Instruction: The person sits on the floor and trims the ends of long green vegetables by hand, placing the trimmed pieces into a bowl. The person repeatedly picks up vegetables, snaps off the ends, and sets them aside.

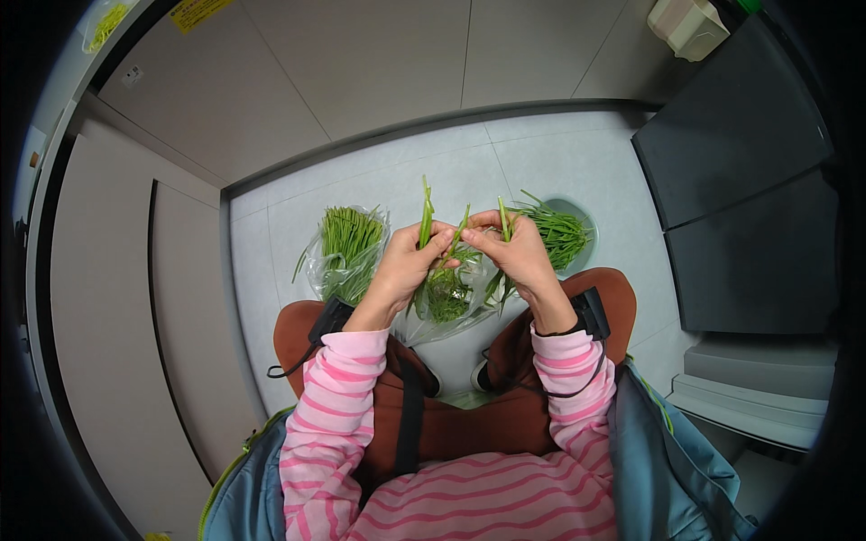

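Observation:
Green stalks (426,216), which look like garlic chives, stand up from my left hand (413,257), whose fingers are shut on them. My right hand (517,253) also grips green stalks (504,220), with leaves hanging below the palm. The fingertips of both hands meet at a short stalk (463,223) between them. Beneath the hands, a clear plastic bag (423,331) holds loose green trimmings (448,297). To the left, a thick bunch of chives (350,233) lies in another clear plastic bag (314,267). More chives (558,233) rest in a pale green bowl (593,233) at the right.
Grey tiles (440,155) form the floor around the bags and bowl. Flat cabinet panels (379,61) rise at the front and left. A dark grey cabinet or appliance (744,182) stands at the right. My knees (612,294) flank the work area.

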The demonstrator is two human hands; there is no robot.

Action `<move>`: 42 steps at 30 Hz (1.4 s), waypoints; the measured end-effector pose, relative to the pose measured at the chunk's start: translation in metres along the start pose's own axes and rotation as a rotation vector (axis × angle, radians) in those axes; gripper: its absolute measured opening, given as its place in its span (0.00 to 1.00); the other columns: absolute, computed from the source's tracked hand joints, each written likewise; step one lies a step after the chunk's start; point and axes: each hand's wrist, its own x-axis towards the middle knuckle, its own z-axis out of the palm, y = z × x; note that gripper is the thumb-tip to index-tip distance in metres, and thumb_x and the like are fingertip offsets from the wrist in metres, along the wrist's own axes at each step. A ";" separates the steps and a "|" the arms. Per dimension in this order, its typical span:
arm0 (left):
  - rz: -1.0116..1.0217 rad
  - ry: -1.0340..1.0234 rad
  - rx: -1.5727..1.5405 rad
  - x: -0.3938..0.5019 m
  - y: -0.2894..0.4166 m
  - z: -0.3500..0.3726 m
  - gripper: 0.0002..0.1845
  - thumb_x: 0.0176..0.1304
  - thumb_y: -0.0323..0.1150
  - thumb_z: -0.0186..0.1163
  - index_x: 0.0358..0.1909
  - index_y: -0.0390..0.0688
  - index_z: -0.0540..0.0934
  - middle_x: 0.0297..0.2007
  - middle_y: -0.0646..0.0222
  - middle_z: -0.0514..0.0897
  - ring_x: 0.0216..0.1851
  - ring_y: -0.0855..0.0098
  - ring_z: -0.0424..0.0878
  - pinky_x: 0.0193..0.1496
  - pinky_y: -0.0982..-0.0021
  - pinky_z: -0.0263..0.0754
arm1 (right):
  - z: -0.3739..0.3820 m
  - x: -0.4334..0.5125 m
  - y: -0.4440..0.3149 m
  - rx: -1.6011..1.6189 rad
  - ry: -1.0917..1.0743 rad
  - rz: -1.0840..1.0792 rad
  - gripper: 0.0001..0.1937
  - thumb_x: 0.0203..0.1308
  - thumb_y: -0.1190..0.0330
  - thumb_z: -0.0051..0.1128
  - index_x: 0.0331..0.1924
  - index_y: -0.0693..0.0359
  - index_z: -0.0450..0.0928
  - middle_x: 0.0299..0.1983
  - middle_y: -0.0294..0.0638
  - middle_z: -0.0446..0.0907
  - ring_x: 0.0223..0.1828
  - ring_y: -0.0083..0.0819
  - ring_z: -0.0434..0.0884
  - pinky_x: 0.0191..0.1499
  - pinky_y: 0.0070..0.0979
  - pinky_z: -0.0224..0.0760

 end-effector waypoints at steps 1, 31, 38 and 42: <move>0.021 0.000 0.044 0.000 -0.001 0.000 0.12 0.72 0.35 0.59 0.43 0.34 0.81 0.28 0.77 0.74 0.29 0.83 0.74 0.39 0.76 0.81 | 0.000 0.002 0.004 -0.049 0.011 0.011 0.10 0.61 0.70 0.66 0.41 0.68 0.82 0.29 0.29 0.79 0.26 0.10 0.69 0.28 0.12 0.60; 0.160 0.098 0.057 0.001 0.004 -0.007 0.18 0.75 0.42 0.54 0.45 0.35 0.82 0.30 0.78 0.74 0.32 0.83 0.72 0.36 0.79 0.70 | -0.005 0.001 -0.005 0.051 0.154 -0.034 0.11 0.60 0.71 0.66 0.43 0.68 0.81 0.25 0.28 0.78 0.18 0.10 0.63 0.19 0.14 0.48; 0.155 0.109 0.038 0.002 0.005 -0.013 0.18 0.75 0.41 0.53 0.43 0.36 0.83 0.32 0.77 0.76 0.34 0.81 0.71 0.42 0.79 0.69 | -0.002 0.000 0.002 -0.184 0.045 -0.115 0.10 0.56 0.72 0.66 0.41 0.66 0.86 0.29 0.31 0.83 0.24 0.13 0.67 0.29 0.16 0.64; 0.180 0.205 0.133 0.003 0.004 -0.012 0.18 0.74 0.43 0.54 0.42 0.38 0.84 0.30 0.80 0.75 0.35 0.83 0.68 0.41 0.79 0.63 | -0.003 -0.001 0.000 -0.287 0.025 -0.127 0.11 0.54 0.71 0.67 0.41 0.66 0.85 0.32 0.33 0.84 0.23 0.16 0.67 0.30 0.18 0.66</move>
